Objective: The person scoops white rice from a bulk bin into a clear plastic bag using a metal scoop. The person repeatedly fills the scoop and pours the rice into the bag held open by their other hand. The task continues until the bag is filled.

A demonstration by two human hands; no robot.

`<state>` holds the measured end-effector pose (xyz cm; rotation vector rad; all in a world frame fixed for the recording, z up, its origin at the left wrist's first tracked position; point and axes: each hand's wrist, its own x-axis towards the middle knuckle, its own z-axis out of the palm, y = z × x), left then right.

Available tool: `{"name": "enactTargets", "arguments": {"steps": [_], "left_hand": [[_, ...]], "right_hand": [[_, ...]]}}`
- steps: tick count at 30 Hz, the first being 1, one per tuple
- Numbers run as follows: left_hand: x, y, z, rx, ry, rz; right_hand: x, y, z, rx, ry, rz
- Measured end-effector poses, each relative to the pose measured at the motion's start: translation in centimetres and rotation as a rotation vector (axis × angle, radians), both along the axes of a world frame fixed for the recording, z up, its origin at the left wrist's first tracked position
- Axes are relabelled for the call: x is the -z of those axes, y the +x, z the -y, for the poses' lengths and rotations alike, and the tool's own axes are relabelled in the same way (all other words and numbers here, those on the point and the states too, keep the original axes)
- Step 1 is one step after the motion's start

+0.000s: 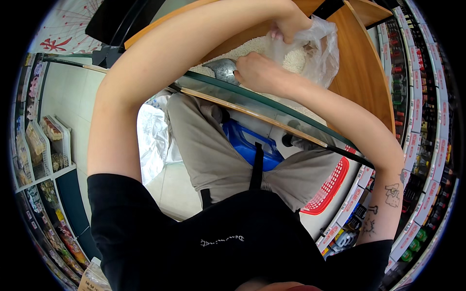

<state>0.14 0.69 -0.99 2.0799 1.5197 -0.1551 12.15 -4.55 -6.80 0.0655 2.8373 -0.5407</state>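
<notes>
White rice-like grains (pixel 294 60) lie in a wooden bin (pixel 349 69) at the top of the head view. My left hand (pixel 287 29) reaches over the bin and grips the edge of a clear plastic bag (pixel 322 47), which hangs open over the grains. Nearer to me, my right hand (pixel 256 71) is closed around the handle of a metal scoop (pixel 224 70); its blade points left and rests in the grains. The bag is just beyond my right wrist. My left fingers are partly hidden by the bag.
A glass panel (pixel 255 98) forms the bin's near side. Below it are a blue plastic container (pixel 251 145) between my legs and a red basket (pixel 327 189). Silvery sacking (pixel 153 138) lies left. Stocked shelves (pixel 418 127) line the right; food trays (pixel 54 142) stand left.
</notes>
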Motion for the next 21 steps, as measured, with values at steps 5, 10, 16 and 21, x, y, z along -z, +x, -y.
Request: {"name": "enactTargets", "arguments": {"steps": [5, 10, 16, 21], "left_hand": [[0.5, 0.1, -0.3, -0.011, -0.025, -0.04], [0.4, 0.6, -0.6, -0.022, 0.002, -0.099], [0.9, 0.2, -0.8, -0.041, -0.098, -0.057], [0.9, 0.0, -0.2, -0.028, -0.079, 0.013]], "right_hand": [[0.1, 1.8, -1.5, 0.083, -0.118, -0.011], [-1.0, 5.9, -4.2, 0.214, -0.418, 0.034], [-4.9, 10.2, -6.4, 0.365, -0.748, 0.163], [-5.8, 11.8, -8.2, 0.383, -0.759, 0.097]]}}
